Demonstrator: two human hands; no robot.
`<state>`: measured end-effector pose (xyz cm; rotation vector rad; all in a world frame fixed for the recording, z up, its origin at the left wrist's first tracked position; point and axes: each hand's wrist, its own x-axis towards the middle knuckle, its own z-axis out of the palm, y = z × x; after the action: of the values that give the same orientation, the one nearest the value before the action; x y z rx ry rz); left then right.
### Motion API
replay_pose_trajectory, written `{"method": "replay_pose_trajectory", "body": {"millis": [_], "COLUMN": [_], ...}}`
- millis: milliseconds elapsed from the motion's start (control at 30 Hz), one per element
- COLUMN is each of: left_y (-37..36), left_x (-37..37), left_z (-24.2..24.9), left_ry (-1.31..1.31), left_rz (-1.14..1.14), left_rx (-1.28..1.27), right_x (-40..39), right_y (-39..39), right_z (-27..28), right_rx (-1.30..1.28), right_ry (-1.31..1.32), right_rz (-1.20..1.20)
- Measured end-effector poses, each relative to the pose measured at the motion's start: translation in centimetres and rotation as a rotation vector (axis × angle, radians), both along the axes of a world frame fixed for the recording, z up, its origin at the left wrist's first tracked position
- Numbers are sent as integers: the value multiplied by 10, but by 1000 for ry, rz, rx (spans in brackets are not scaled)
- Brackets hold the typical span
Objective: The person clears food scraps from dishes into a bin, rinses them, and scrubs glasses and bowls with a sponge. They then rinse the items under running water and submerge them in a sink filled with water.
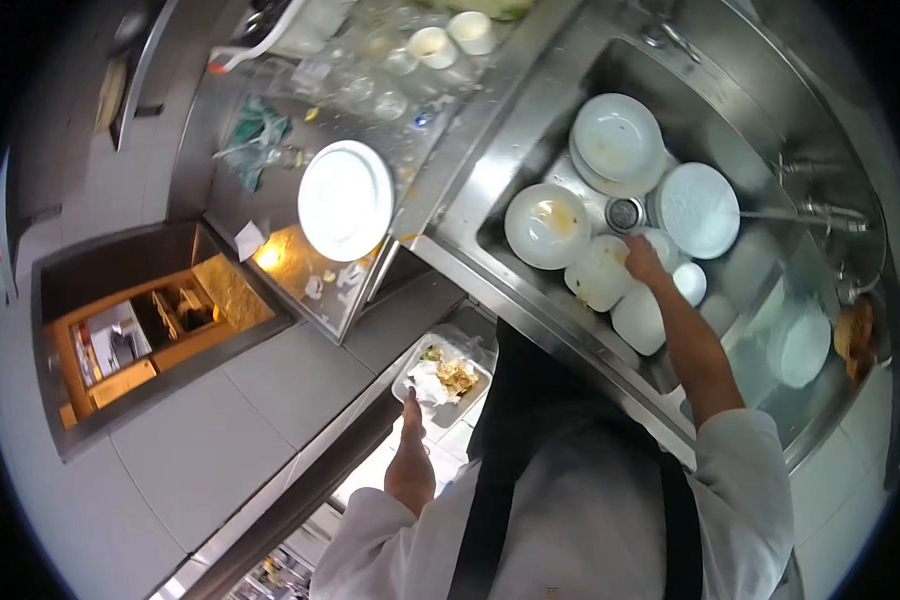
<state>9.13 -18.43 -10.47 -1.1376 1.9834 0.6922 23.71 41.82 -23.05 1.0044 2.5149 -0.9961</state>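
My right hand reaches into the steel sink, its fingers closed at the edge of a soiled white dish. Beside it lie a white bowl with brown residue, stacked white bowls and a white dish under running water. A squarish white dish sits below the right hand. My left hand is held low, fingers stretched out and nothing visible in it. It is next to a waste bin holding food scraps and crumpled paper.
A stack of white plates stands on the steel counter left of the sink. Several glasses, white cups and a green cloth are behind it. A faucet runs at the right. Another basin holds dishes in water.
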Motion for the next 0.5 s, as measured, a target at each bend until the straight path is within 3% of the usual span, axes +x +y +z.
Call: {"method": "replay_pose_trajectory", "body": {"millis": [33, 100, 133, 167, 233, 267, 333, 400, 433, 500], "left_y": [-15, -65, -38, -5, 73, 105, 147, 173, 177, 191], "left_x": [-4, -21, -30, -41, -76, -101, -160, -227, -257, -301], "left_z": [-18, -79, -62, -40, 23, 52, 90, 88, 75, 69], "left_ry": [-1, 0, 214, 429, 769, 953, 1162, 1351, 1402, 1155], "left_rz": [-132, -409, -418, -444, -528, -500, -417, -374, -349, -430], "left_rx": [34, 102, 139, 183, 204, 201, 255, 255, 248, -79], "right_x": [-3, -42, -62, -75, -149, -189, -269, -350, -379, -430], "right_y": [-7, -26, -34, -35, -64, -81, -123, -161, -176, -197], "right_z": [-7, 66, 96, 72, 126, 141, 206, 213, 224, 238], "right_rx": [0, 170, 253, 319, 111, 29, -193, -257, -90, -63], "right_ry": [-43, -79, -96, 265, 536, 789, 907, 925, 769, 344], "right_rz": [14, -6, -27, -59, -257, -188, -61, 48, 102, 91]}}
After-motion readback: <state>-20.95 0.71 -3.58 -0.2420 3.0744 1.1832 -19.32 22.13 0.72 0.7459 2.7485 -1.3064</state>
